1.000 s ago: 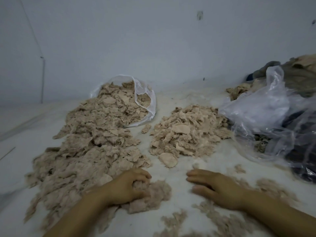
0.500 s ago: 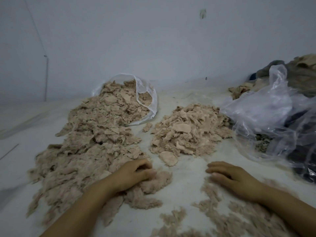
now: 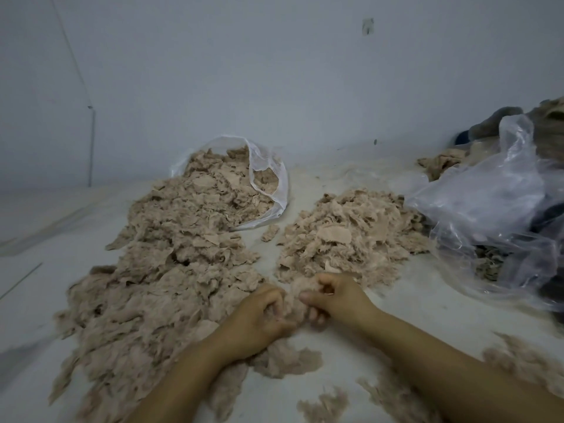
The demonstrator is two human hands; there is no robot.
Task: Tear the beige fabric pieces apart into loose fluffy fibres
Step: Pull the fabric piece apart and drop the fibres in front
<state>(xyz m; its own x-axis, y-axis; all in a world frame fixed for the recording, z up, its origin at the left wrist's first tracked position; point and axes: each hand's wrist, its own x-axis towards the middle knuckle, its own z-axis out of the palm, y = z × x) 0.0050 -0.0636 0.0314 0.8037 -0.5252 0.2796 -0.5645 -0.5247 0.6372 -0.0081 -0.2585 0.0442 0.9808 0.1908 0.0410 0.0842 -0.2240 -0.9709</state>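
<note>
Both hands have converged, left hand point(image 3: 262, 315) and right hand point(image 3: 332, 296) each pinching one beige fabric piece point(image 3: 294, 296) between them; recommend short, outward tugs, regripping near the tear.

Dark bundle point(image 3: 549, 288) veiled, cut off right.

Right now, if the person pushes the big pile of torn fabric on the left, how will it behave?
The big pile looks loose and fluffy, so it would probably squash and spread rather than slide as one. It seems light; frayed bits likely cling together and shed tufts on the table.
</note>
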